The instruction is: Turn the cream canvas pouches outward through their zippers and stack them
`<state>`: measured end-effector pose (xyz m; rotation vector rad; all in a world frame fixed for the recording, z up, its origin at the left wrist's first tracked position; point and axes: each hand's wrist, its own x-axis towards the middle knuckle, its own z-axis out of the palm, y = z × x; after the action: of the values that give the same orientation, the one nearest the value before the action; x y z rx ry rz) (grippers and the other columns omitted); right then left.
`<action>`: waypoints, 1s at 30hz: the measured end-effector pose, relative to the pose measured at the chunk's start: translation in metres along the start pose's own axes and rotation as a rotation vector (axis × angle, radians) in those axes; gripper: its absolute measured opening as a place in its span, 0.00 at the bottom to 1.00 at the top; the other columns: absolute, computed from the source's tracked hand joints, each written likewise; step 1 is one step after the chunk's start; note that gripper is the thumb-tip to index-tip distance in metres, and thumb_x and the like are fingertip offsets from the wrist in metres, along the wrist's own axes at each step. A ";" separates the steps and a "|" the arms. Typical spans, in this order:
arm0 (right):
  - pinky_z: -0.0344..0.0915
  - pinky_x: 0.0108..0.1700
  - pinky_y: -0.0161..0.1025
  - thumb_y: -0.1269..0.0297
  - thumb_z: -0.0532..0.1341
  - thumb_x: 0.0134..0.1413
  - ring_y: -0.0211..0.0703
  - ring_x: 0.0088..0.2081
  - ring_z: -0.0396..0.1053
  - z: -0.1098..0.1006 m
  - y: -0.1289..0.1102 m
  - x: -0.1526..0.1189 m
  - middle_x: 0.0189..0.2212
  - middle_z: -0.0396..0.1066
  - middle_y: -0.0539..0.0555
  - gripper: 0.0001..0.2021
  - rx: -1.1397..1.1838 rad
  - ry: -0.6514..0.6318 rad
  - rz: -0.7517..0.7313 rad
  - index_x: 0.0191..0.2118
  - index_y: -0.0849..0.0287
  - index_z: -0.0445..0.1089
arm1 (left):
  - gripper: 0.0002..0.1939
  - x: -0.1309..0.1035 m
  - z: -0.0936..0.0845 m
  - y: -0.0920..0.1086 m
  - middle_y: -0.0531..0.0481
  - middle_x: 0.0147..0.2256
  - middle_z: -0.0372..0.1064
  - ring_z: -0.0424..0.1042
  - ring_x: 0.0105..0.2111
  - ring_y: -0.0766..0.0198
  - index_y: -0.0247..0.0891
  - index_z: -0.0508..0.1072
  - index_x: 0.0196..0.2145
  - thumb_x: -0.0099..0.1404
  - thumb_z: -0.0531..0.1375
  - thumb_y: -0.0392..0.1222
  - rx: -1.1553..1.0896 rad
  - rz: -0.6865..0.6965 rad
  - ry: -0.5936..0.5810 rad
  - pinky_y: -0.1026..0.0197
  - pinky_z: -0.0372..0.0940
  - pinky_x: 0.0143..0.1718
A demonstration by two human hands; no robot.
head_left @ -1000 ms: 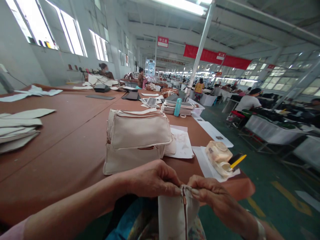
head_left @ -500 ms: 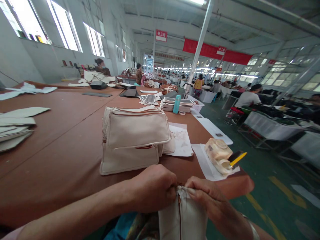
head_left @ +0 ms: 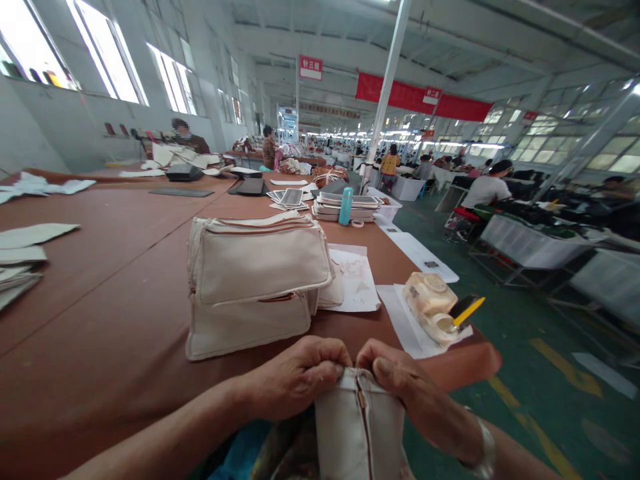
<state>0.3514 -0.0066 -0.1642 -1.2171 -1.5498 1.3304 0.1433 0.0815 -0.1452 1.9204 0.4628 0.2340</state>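
Observation:
My left hand [head_left: 297, 377] and my right hand [head_left: 403, 383] both pinch the top edge of a cream canvas pouch [head_left: 357, 430] with a brown zipper running down its middle. I hold it over my lap, just below the near edge of the brown table [head_left: 100, 320]. The two hands sit on either side of the zipper, thumbs close together. A stack of finished cream canvas bags [head_left: 255, 280] lies on the table right behind my hands.
A plastic glue jug [head_left: 430, 305] with a yellow-handled tool [head_left: 465, 310] lies on white paper at the table's right corner. Cut cream pieces [head_left: 20, 257] lie far left. A teal bottle [head_left: 345, 205] and stacked panels stand farther back. Other people work at distant tables.
The view has shifted slightly right and down. My hands have drawn closer together on the pouch's top edge, and the pouch now sits a bit lower over my lap.

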 end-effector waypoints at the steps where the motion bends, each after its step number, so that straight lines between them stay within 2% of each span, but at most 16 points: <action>1: 0.50 0.29 0.34 0.45 0.54 0.61 0.36 0.29 0.51 -0.001 -0.002 0.001 0.27 0.56 0.47 0.20 0.011 -0.029 0.010 0.35 0.61 0.63 | 0.09 0.002 0.000 0.001 0.56 0.28 0.56 0.55 0.29 0.68 0.35 0.66 0.32 0.66 0.49 0.39 -0.003 -0.004 -0.001 0.67 0.53 0.29; 3: 0.50 0.29 0.34 0.45 0.63 0.54 0.36 0.30 0.51 -0.002 -0.004 0.002 0.28 0.56 0.46 0.21 0.015 -0.063 0.037 0.35 0.61 0.62 | 0.09 0.004 -0.001 0.003 0.55 0.28 0.57 0.56 0.29 0.67 0.35 0.66 0.32 0.66 0.49 0.39 -0.007 -0.010 -0.015 0.66 0.53 0.30; 5: 0.50 0.30 0.34 0.48 0.66 0.52 0.36 0.30 0.52 -0.002 -0.004 0.003 0.28 0.57 0.46 0.20 0.014 -0.062 0.050 0.34 0.61 0.62 | 0.08 0.006 -0.001 0.004 0.55 0.28 0.58 0.56 0.29 0.67 0.35 0.66 0.32 0.65 0.49 0.39 -0.009 -0.021 -0.024 0.66 0.54 0.30; 9: 0.52 0.31 0.34 0.54 0.63 0.57 0.36 0.30 0.55 -0.002 0.000 0.003 0.27 0.62 0.48 0.15 0.064 -0.053 0.057 0.33 0.62 0.64 | 0.08 0.007 -0.001 0.002 0.55 0.28 0.58 0.56 0.29 0.68 0.35 0.67 0.31 0.64 0.50 0.38 -0.044 -0.054 0.002 0.66 0.53 0.30; 12: 0.52 0.31 0.33 0.56 0.63 0.57 0.36 0.30 0.56 -0.001 0.001 0.003 0.27 0.63 0.49 0.14 0.057 -0.045 0.066 0.33 0.64 0.66 | 0.08 0.008 -0.001 -0.001 0.56 0.27 0.58 0.56 0.28 0.68 0.35 0.69 0.31 0.62 0.51 0.37 -0.088 -0.086 0.004 0.67 0.52 0.28; 17: 0.52 0.30 0.33 0.55 0.61 0.59 0.35 0.29 0.56 0.001 0.000 0.002 0.27 0.63 0.49 0.14 0.036 -0.017 0.082 0.32 0.64 0.66 | 0.09 0.008 0.001 -0.001 0.55 0.26 0.59 0.56 0.28 0.68 0.32 0.71 0.30 0.61 0.54 0.40 -0.193 -0.125 -0.006 0.67 0.52 0.28; 22: 0.50 0.29 0.33 0.57 0.59 0.60 0.35 0.28 0.52 0.003 -0.002 0.001 0.26 0.59 0.47 0.12 0.038 -0.027 0.127 0.33 0.62 0.65 | 0.15 0.009 0.011 -0.005 0.56 0.24 0.60 0.53 0.24 0.70 0.31 0.74 0.32 0.58 0.62 0.49 -0.131 -0.242 0.043 0.67 0.49 0.23; 27: 0.48 0.29 0.33 0.57 0.58 0.57 0.35 0.28 0.49 0.005 -0.002 0.000 0.25 0.56 0.46 0.12 0.124 -0.025 0.119 0.31 0.61 0.63 | 0.13 0.009 0.018 -0.008 0.57 0.21 0.56 0.50 0.21 0.71 0.31 0.74 0.30 0.58 0.61 0.47 -0.222 -0.260 0.087 0.67 0.45 0.20; 30: 0.50 0.30 0.33 0.54 0.59 0.57 0.35 0.29 0.52 0.006 -0.001 -0.001 0.26 0.57 0.47 0.13 0.144 -0.013 0.097 0.32 0.61 0.63 | 0.12 0.009 0.019 -0.004 0.56 0.21 0.57 0.50 0.21 0.71 0.31 0.73 0.29 0.58 0.61 0.45 -0.178 -0.255 0.103 0.67 0.45 0.19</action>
<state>0.3459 -0.0091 -0.1639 -1.2081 -1.3936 1.4882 0.1572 0.0709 -0.1569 1.6630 0.7251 0.2007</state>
